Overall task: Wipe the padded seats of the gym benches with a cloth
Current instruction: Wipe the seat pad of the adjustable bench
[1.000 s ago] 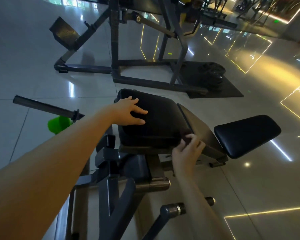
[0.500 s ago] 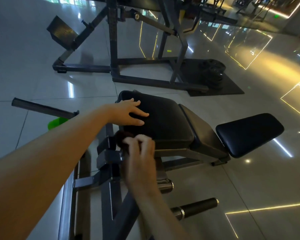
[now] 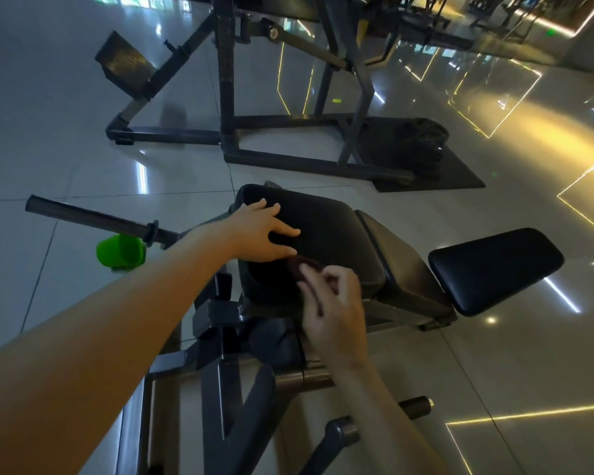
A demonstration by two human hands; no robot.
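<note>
Hands, two and bare, at one gym bench (image 3: 220, 310) on a glossy tiled floor (image 3: 66, 149). Flat on the left part of the nearest black seat pad (image 3: 326, 231), the left hand (image 3: 261, 234), fingers and thumb straight and spread apart, gripping nothing. At the near edge of that same pad, just beside the left thumb, the right hand (image 3: 333, 306), fingers curled and clamped on one small dark cloth (image 3: 304, 265) pressed to the padding. Three pads in a row along the bench: the black one under both hands, one duller grey-brown pad (image 3: 402, 265) touching it on the right, then one end pad (image 3: 494, 269), also black, set slightly apart and untouched. Off to the left, one bright green cup (image 3: 120, 252) on the floor, just beside one dark bar (image 3: 93, 217) jutting from the bench frame. Farther back, one tall steel machine (image 3: 227, 97) with one slanted foot plate (image 3: 124, 63), and to its right one stack of weight plates (image 3: 422, 142) on one black mat (image 3: 460, 176). Number of plates in the stack too dim to count.
</note>
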